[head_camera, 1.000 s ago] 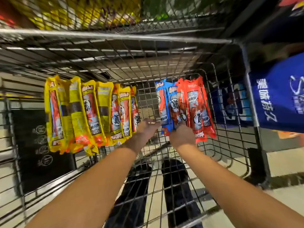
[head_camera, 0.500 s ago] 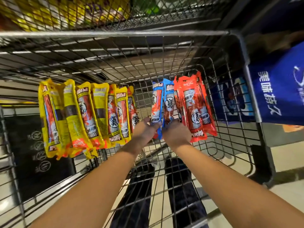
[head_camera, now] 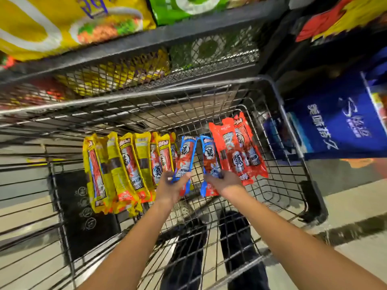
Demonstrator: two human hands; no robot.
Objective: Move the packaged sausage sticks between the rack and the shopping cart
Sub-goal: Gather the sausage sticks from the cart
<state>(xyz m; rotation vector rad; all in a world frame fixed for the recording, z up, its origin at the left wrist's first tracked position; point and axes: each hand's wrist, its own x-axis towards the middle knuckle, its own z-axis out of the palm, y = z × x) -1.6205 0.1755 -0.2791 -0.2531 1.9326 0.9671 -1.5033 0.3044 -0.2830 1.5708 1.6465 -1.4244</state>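
Here, slim sausage sticks in glossy printed wrappers inside the shopping cart point(head_camera: 272, 84), yellow packs point(head_camera: 117, 168) toward its left side, red packs point(head_camera: 236, 147) toward its right, left hand point(head_camera: 172, 185) curled round the left blue pack point(head_camera: 185, 155), right hand point(head_camera: 225, 182) gripping the right blue pack point(head_camera: 209, 158), both mid-cart.

Pale floor point(head_camera: 356, 208); blue printed banner point(head_camera: 335, 130) at right; yellow bag point(head_camera: 62, 21) and green bag point(head_camera: 188, 7) overhead

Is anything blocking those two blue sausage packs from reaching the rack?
The left hand grips one blue pack, the right hand the other blue pack. The cart's front wire wall stands between them and the rack; above its rim looks clear.
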